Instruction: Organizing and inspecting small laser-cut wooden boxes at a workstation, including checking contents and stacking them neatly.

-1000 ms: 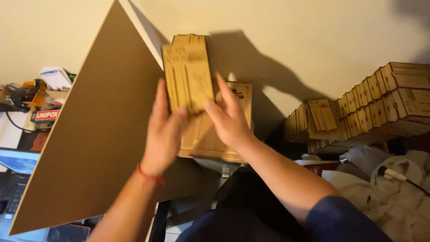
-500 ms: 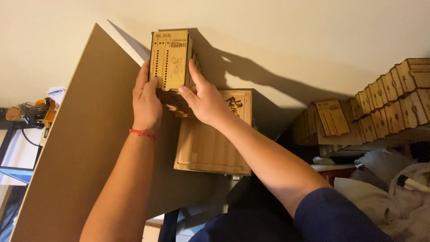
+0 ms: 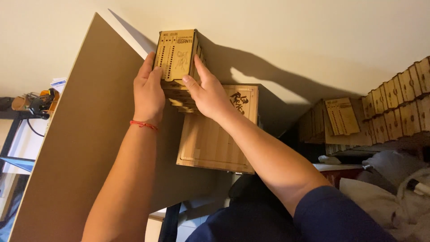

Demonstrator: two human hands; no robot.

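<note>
Wooden box [image 3: 176, 56], one, gripped between left hand [image 3: 148, 92] and right hand [image 3: 210, 93] fingers, above one board [image 3: 215, 139].

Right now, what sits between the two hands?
In the head view, the small engraved wooden box is pressed between the left hand and the right hand.

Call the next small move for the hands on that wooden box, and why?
Probably ease the wooden box down square onto the stack beneath. The left hand and right hand grip its sides, and the stack's layers look slightly offset.
</note>
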